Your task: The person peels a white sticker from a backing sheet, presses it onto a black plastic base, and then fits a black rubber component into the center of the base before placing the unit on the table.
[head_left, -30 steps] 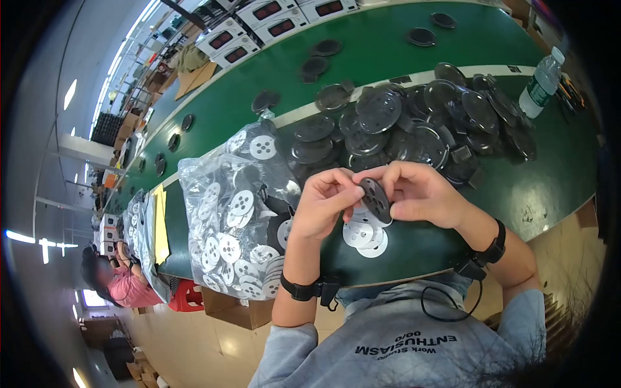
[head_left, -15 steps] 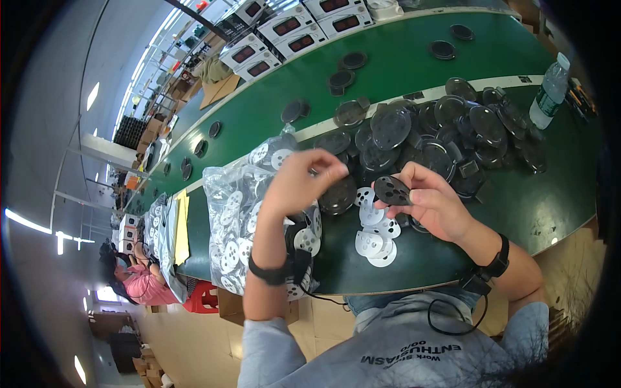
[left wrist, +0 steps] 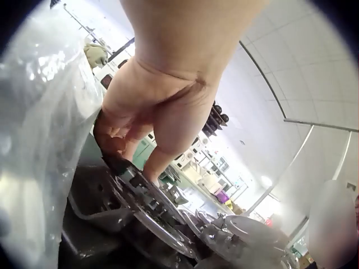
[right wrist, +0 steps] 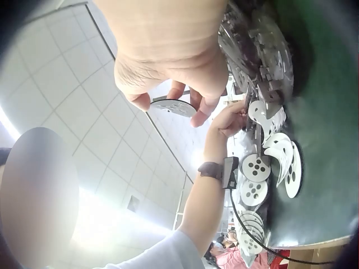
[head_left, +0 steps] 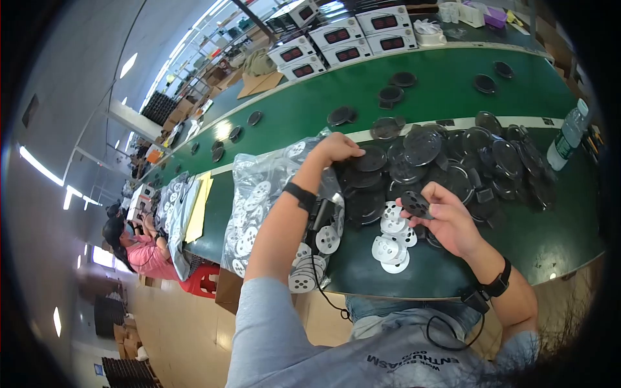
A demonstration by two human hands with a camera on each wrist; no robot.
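My left hand (head_left: 337, 149) reaches to the left part of a pile of dark, glossy round plastic covers (head_left: 424, 145). In the left wrist view its thumb and fingers pinch the edge of one round cover (left wrist: 160, 216). Nearer my body, my right hand (head_left: 449, 220) holds a thin disc (head_left: 416, 204) with several holes, dark on the face toward the head camera. The right wrist view shows the pale underside of that disc (right wrist: 175, 106) between thumb and fingers. Several loose white discs (head_left: 390, 249) overlap on the green table just below the right hand.
A clear plastic bag (head_left: 249, 194) full of white holed discs lies under and beside the left forearm. A water bottle (head_left: 568, 137) stands at the right. More dark covers (head_left: 404, 79) are spread along the far green strip, with boxes (head_left: 343, 42) stacked behind. Another person (head_left: 139, 249) sits at far left.
Both hands were at the dark disc a second ago. The left hand let go and moved away to the covers, while the right hand kept the disc. The head view has shifted.
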